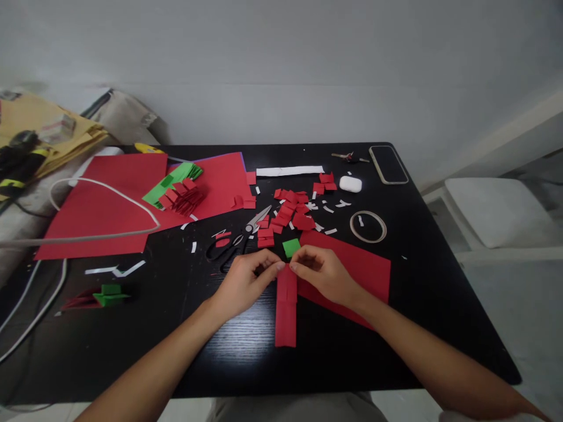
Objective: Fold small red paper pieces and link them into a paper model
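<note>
A creased red paper strip (286, 316) runs toward me on the black table, its far end between my two hands. My left hand (248, 280) pinches that end from the left, thumb and forefinger together. From the other side my right hand (324, 271) pinches the same end, fingertips almost touching the left ones. Just beyond the fingertips lies a small green paper piece (291, 248). Under my right hand and wrist rests a red sheet (365, 269). Black-handled scissors (237, 237) lie open beyond my left hand.
Folded red paper pieces (288, 208) and white scraps are scattered past my hands. Tape roll (352, 230), white case (350, 184), keys (349, 157) and phone (388, 164) lie right. Large red sheets (105, 205), green folded paper (153, 190) and a white cable (88, 240) occupy the left.
</note>
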Action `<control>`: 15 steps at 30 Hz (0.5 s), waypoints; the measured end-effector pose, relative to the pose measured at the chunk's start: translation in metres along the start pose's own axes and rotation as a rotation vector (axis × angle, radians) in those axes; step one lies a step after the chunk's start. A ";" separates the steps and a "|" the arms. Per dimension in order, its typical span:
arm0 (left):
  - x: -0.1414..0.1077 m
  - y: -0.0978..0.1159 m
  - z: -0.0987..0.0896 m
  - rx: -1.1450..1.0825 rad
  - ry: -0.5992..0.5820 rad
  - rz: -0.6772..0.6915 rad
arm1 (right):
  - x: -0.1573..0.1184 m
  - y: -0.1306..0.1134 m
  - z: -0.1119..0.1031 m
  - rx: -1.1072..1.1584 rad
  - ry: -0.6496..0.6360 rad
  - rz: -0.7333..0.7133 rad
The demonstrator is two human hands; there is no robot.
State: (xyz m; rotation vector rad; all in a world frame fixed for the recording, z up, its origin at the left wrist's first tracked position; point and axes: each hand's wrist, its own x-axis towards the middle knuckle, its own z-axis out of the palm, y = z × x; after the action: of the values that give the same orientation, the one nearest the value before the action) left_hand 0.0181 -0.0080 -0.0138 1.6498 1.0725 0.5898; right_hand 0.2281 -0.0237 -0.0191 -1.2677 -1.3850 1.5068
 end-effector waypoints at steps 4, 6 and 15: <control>-0.001 0.000 0.001 0.023 -0.020 -0.001 | 0.000 0.000 0.002 0.037 0.008 -0.012; -0.001 0.001 0.001 0.040 -0.040 0.003 | 0.001 -0.002 0.002 0.053 0.001 -0.009; -0.003 0.001 0.001 0.026 -0.060 -0.011 | 0.000 -0.004 0.002 0.010 -0.012 0.028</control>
State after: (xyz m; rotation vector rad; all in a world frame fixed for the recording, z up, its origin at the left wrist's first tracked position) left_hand 0.0174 -0.0111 -0.0124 1.6729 1.0492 0.5179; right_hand 0.2257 -0.0237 -0.0152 -1.2784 -1.3711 1.5403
